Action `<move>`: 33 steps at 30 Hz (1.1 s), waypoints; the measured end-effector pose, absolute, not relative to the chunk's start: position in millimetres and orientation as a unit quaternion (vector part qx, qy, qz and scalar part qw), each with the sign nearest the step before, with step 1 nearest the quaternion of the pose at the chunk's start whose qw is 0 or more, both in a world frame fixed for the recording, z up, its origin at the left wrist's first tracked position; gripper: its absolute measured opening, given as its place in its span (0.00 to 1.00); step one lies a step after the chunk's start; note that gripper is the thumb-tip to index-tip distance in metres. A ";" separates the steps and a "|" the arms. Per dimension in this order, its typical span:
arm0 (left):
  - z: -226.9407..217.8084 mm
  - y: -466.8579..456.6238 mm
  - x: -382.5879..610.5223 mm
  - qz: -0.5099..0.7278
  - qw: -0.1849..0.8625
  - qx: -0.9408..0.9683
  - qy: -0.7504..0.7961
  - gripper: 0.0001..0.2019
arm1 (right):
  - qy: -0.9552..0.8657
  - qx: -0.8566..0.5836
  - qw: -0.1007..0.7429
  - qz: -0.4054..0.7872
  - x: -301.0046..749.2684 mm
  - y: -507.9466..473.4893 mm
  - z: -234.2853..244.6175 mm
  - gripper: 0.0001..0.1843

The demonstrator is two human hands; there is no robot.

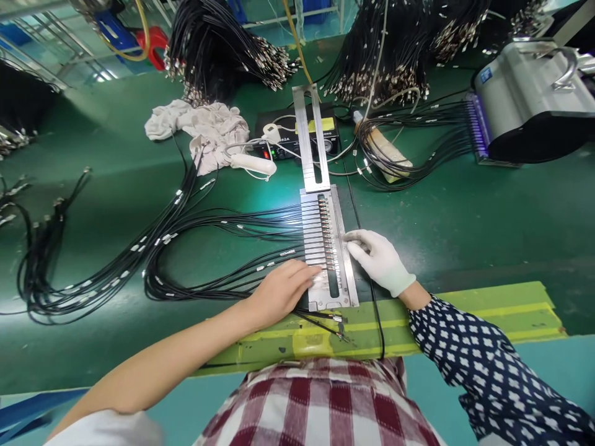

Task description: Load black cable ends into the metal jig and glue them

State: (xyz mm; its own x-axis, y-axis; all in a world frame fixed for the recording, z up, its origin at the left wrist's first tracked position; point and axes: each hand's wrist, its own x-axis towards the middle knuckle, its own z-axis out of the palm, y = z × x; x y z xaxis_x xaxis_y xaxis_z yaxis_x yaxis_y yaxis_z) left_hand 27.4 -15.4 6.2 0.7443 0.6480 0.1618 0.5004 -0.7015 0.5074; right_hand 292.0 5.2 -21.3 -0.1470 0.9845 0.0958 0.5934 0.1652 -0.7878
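Nearest the viewer is a red and white checked shirt [320,402], and just beyond it a yellow-green strip [465,310] runs along the near edge of the green counter [465,217]

The left hand [279,291], bare, lies palm down on the near left part of a metal comb plate [328,248] in the middle of the counter; its fingers [307,272] stretch flat across the slots, so its grip is open and holds nothing. The right hand [379,260], in a white glove, with a dark dotted sleeve [488,371] behind it, rests at the right edge of the same plate, fingertips [351,236] touching the metal; its grip is loose, flat and closed on nothing

Black cables [223,226] with metal ends run in from the left and sit side by side in the plate's slots. More of them loop loosely over the left of the counter. A thin black wire [376,310] passes under the right wrist toward the near edge

Farther on, a slotted metal bar [309,136] extends from the plate's far end, over a black box [288,139] with a yellow label. A white rag [199,130] lies left of the box, with a white handle [253,164] just near it. At far right stands a grey machine [534,99] with cables fed into its side. Thick bundles of black cables [223,49] are heaped along the far edge
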 end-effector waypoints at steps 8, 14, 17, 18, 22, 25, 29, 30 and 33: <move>18.5 -45.3 -1.6 0.071 0.326 0.886 0.320 0.02 | -0.691 -0.571 0.320 0.307 292.2 5.2 -21.6 0.10; 15.0 -37.1 -4.1 0.171 0.408 0.818 0.368 0.02 | -0.694 -0.569 0.317 0.307 293.2 5.5 -22.7 0.11; 14.5 -30.0 -1.5 0.210 0.422 0.793 0.385 0.01 | -0.692 -0.569 0.319 0.309 292.7 5.2 -21.7 0.11; 13.8 -28.3 -0.7 0.237 0.405 0.790 0.395 0.02 | -0.692 -0.569 0.319 0.309 292.4 5.0 -21.2 0.11; 14.3 -27.3 -0.5 0.322 0.265 0.817 0.399 0.04 | -0.691 -0.574 0.317 0.305 291.7 4.6 -20.0 0.11; 20.3 -31.8 -3.6 0.258 0.254 0.870 0.334 0.02 | -0.693 -0.576 0.313 0.300 291.6 4.7 -20.0 0.11; 18.0 -33.5 -2.7 0.192 0.257 0.896 0.308 0.05 | -0.700 -0.574 0.309 0.292 291.6 5.7 -20.9 0.11; 14.1 -32.4 -0.5 0.192 0.240 0.897 0.319 0.05 | -0.700 -0.574 0.309 0.291 291.6 5.9 -21.2 0.10; 0.6 -27.5 8.5 0.171 0.214 0.901 0.335 0.08 | -0.698 -0.574 0.313 0.293 291.6 6.0 -21.4 0.10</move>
